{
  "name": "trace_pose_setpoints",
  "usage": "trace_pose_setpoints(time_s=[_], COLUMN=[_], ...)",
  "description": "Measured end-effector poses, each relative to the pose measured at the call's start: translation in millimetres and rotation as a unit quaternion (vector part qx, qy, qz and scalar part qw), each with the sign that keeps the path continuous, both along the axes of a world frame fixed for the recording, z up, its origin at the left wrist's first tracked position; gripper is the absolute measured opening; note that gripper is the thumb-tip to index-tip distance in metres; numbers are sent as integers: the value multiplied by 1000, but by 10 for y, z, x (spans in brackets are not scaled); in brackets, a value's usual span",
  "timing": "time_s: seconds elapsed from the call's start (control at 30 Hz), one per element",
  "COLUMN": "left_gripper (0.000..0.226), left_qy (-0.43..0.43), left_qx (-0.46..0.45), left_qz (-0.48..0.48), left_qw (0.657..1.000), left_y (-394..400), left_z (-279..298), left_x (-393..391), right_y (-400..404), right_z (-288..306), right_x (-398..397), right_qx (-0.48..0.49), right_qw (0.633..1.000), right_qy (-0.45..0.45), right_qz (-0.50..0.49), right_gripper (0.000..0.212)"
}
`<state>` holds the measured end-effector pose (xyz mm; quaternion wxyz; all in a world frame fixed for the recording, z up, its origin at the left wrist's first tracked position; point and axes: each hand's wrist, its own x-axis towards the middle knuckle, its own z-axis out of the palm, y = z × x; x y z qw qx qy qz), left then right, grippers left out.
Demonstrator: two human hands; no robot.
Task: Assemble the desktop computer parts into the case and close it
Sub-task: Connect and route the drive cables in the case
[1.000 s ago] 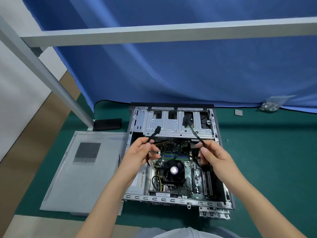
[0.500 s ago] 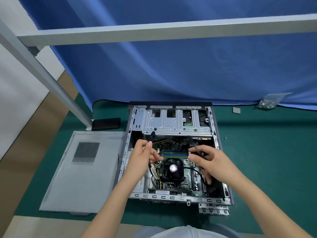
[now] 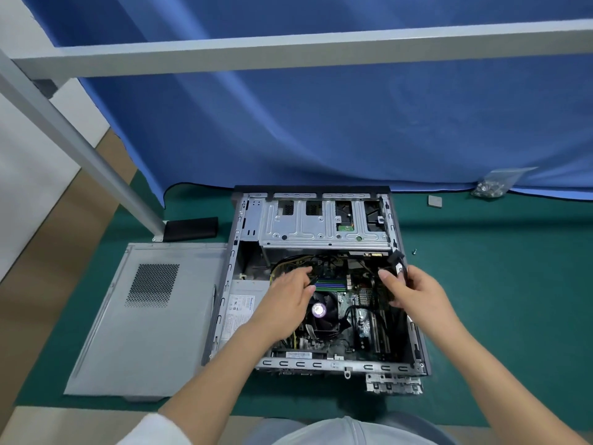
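Observation:
The open computer case (image 3: 321, 364) lies flat on a green mat, with its motherboard, CPU fan (image 3: 321, 311) and silver drive cage (image 3: 324, 226) showing. My left hand (image 3: 285, 298) reaches into the case beside the fan, fingers stretched toward the wiring near the memory slots; a thin black cable runs by its fingertips. My right hand (image 3: 414, 290) grips a black cable connector (image 3: 396, 261) at the case's right wall, just below the drive cage. The grey side panel (image 3: 144, 316) lies flat to the left of the case.
A black rectangular part (image 3: 191, 228) lies behind the side panel. A small screw (image 3: 414, 251) sits right of the case, a grey square piece (image 3: 434, 200) and a bag of screws (image 3: 491, 186) farther back. A metal frame post slants at left; a blue curtain hangs behind.
Both hands have lowered the cables from above the drive cage into the case. My right hand moved right to the case wall with its connector; my left hand spread toward the wiring.

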<state>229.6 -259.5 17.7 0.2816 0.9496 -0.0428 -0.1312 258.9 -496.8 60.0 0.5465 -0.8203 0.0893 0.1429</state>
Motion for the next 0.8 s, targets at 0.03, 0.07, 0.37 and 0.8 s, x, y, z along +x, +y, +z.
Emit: trace_pose_setpoints(time_s=[0.03, 0.07, 0.37, 0.8], left_gripper=[21, 22, 40, 29], left_qy=[21, 44, -4, 50], left_qx=[16, 40, 376, -15], left_qz=[2, 2, -200, 38], left_qw=[1000, 998, 905, 998], left_y=[-14, -14, 132, -75], left_z=[-9, -24, -198, -247], left_x=[38, 74, 30, 214], right_y=[-3, -2, 9, 110], right_z=[-17, -30, -138, 158], right_x=[1, 2, 47, 248], right_qx=[-16, -29, -122, -291], right_qw=[1000, 1000, 991, 949], right_qy=[3, 5, 45, 66], right_qz=[-1, -4, -39, 97], right_gripper=[39, 39, 27, 20])
